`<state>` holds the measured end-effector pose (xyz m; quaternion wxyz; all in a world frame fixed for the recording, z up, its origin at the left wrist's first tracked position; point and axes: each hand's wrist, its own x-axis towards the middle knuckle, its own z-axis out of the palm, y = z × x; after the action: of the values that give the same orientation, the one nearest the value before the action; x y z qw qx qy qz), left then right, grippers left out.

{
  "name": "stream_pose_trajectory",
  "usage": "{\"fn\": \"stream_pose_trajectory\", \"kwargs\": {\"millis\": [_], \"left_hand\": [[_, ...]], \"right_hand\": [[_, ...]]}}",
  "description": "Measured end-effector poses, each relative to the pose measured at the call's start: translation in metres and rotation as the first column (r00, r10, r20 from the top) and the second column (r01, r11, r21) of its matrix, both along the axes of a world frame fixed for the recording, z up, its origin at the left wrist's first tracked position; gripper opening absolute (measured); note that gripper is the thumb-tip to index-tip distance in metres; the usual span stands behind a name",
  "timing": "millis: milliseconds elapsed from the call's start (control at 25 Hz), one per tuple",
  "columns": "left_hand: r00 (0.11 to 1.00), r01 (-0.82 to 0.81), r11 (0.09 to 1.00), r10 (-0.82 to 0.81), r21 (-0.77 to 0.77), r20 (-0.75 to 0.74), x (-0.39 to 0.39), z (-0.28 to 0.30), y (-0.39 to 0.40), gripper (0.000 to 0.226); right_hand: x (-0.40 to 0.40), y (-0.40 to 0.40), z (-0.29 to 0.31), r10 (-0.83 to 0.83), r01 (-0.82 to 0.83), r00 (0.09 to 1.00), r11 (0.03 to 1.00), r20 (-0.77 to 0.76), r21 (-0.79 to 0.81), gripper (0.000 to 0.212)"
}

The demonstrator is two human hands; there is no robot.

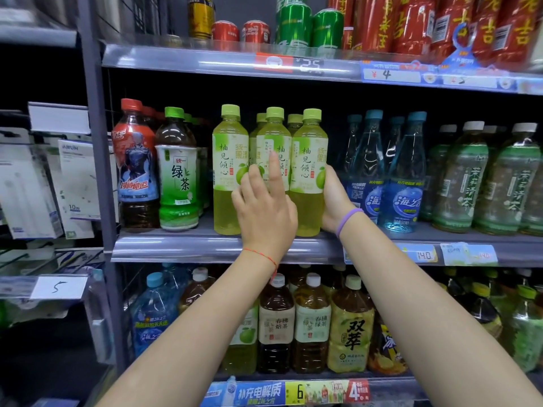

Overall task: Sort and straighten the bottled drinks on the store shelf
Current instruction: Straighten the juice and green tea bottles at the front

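Observation:
Three pale yellow-green pomelo drink bottles stand at the front of the middle shelf (182, 245), with more of the same behind them. My right hand (333, 201) grips the right bottle (308, 171) from its right side. My left hand (264, 210) is raised in front of the middle bottle (274, 136), its index finger straight against the label and its other fingers loosely bent. The left bottle (229, 168) stands free and upright just left of my left hand.
Left of the pomelo bottles stand a green tea bottle (177, 171) and a red-capped dark bottle (135, 165). Blue bottles (405, 177) and green-labelled tea bottles (461, 177) fill the right. Cans (293, 24) line the upper shelf; large bottles (311, 327) crowd the lower one.

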<state>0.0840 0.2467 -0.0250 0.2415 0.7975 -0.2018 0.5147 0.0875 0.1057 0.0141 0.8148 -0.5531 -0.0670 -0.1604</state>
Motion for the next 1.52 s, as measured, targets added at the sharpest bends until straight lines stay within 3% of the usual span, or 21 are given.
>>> {"fn": "stream_pose_trajectory", "kwargs": {"millis": [200,720,920,1320,1520], "left_hand": [[0.991,0.004,0.998,-0.012,0.058,0.135,0.013,-0.003,0.011,0.075],[0.985,0.001,1.000,0.000,-0.006,0.173,0.019,-0.001,0.017,0.073],[0.975,-0.001,1.000,-0.002,0.014,0.221,0.019,-0.003,0.011,0.068],[0.980,0.026,0.999,-0.033,0.037,0.198,0.020,-0.005,0.006,0.064],[0.985,0.050,0.998,-0.054,0.033,0.162,0.018,-0.007,0.004,0.067]], "right_hand": [[0.003,0.002,0.002,0.016,-0.016,1.000,1.000,0.024,0.008,0.056],[0.022,0.006,0.001,-0.064,0.064,0.997,0.998,-0.031,-0.019,0.060],[0.019,0.011,0.004,-0.073,0.073,0.997,0.997,-0.010,-0.015,0.046],[0.022,0.041,0.009,-0.090,0.090,0.996,0.996,-0.021,0.025,0.042],[0.018,0.045,0.009,-0.206,0.206,0.977,0.979,-0.065,-0.003,0.047]]}}
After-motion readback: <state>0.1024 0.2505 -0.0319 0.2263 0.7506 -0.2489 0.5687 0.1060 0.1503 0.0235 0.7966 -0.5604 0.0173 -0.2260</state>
